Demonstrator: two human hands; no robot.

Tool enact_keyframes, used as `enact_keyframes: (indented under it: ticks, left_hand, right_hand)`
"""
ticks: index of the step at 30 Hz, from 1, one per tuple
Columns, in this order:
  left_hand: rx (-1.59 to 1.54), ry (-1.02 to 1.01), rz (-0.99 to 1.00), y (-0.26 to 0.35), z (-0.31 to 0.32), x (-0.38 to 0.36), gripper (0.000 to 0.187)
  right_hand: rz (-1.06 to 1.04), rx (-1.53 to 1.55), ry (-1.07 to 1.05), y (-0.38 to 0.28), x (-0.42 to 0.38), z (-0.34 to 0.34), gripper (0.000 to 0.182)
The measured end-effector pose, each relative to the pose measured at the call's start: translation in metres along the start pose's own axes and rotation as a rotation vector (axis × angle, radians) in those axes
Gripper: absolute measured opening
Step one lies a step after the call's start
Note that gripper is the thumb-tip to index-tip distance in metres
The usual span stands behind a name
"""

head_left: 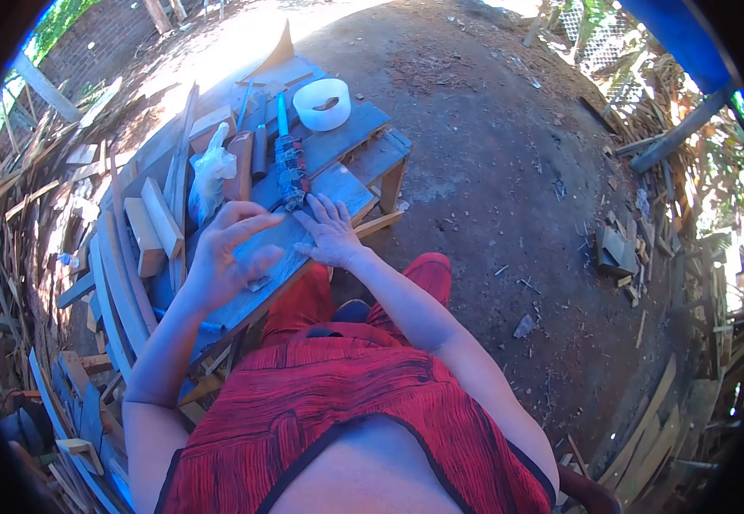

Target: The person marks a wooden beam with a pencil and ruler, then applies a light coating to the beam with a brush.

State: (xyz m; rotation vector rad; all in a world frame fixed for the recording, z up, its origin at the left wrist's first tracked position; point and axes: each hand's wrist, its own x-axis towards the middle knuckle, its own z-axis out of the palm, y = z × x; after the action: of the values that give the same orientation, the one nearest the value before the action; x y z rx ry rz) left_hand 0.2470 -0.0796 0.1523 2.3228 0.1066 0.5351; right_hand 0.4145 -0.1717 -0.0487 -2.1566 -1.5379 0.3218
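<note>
Rightward open ground (509,171); right hand (335,236) near bench edge (289,267).

From here I cannot make out what the crumpled, whitish plastic bag (210,178) contains. A small pale scrap (258,283) near the bare left hand (220,255) is too tiny to identify. The bright blue sheet (682,36) is cut off at upper right.

- Wooden bench (344,187): several boards form its bluish top.
- Wrapped tool (290,167): thick handle wound in dark, blue and red material, slim bright-blue shaft beyond; lies flat on the wooden bench, wound end toward its near edge, shaft pointing to its far end.
</note>
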Motion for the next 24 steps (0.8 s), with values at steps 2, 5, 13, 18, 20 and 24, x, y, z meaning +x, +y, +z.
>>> enact_keyframes:
  ticks: [2, 5, 13, 18, 20, 24]
  left_hand:
    - [0.208, 0.106, -0.088, -0.091, -0.005, -0.038, 0.021]
    - [0.442, 0.250, -0.340, -0.161, -0.014, -0.082, 0.024]
    - [0.796, 0.441, -0.483, -0.166, 0.015, -0.103, 0.070]
    - [0.823, 0.374, -0.514, -0.184, 0.033, -0.110, 0.070]
    - [0.802, 0.340, -0.557, -0.186, 0.034, -0.112, 0.067]
    - [0.777, 0.266, -0.582, -0.193, 0.036, -0.115, 0.059]
  right_hand:
    - [0.001, -0.006, -0.003, 0.000, -0.001, 0.000, 0.073]
    - [-0.030, -0.032, -0.026, -0.001, 0.002, 0.005, 0.073]
    - [-0.075, -0.095, 0.063, -0.001, 0.005, 0.007, 0.069]
    - [-0.066, -0.097, 0.052, -0.002, 0.004, 0.007, 0.069]
    - [-0.062, -0.099, 0.050, -0.002, 0.005, 0.007, 0.069]
    - [-0.062, -0.101, 0.052, -0.001, 0.004, 0.009, 0.070]
